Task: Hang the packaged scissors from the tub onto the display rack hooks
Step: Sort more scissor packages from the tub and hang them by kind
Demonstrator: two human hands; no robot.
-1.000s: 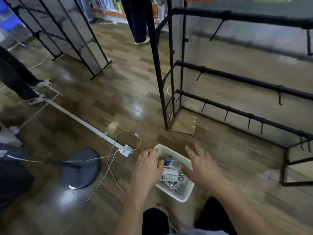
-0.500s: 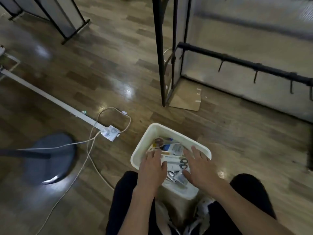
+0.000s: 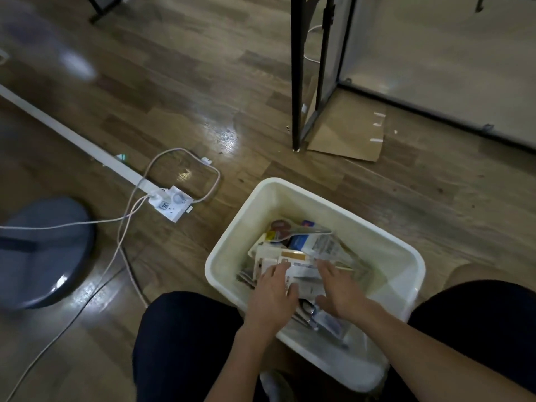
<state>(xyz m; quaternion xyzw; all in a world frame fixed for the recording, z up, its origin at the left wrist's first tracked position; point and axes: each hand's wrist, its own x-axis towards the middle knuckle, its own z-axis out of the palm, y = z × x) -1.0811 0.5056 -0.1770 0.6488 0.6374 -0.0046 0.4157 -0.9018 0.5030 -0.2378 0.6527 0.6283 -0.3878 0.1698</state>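
Glossy wood floor (image 3: 179,82); white tub (image 3: 385,239).

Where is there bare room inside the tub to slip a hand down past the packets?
Bare tub floor shows along the far wall and at the right, between the packaged scissors and the right wall. The middle and near-left are crowded: the left hand and right hand both rest on the pile there.

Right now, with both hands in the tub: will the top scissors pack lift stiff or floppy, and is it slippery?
The top scissors pack looks like a flat card with a clear film front, so probably fairly stiff and light. Its glossy face may be slippery. It lies loose on a jumbled pile in the tub, so lifting it may shift neighbouring packs.
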